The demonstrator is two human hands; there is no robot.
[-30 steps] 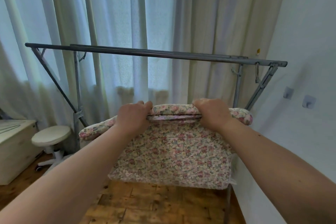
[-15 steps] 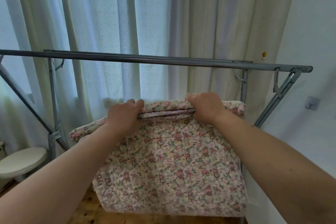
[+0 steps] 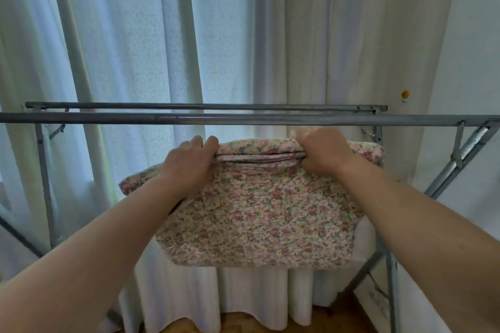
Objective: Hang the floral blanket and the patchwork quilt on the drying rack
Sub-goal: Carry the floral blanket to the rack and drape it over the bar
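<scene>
Left hand [image 3: 189,163] clenched on the folded top edge of the floral blanket [image 3: 259,213], fingers curled over the fold; right hand [image 3: 320,153] clamped likewise on the same edge, a little to the right; both arms stretched forward. Blanket held up folded in several layers, just below and on the near side of the drying rack [image 3: 243,119], not touching its near rail; lower part hanging free, one folded end jutting left beyond the left wrist, the other jutting right past the right hand. Two grey horizontal rails, near one above the knuckles, far one just behind it; slanted legs at the right. Pale curtains [image 3: 167,35] behind; white wall [image 3: 470,62] on the right; wooden floor [image 3: 243,324] below.
</scene>
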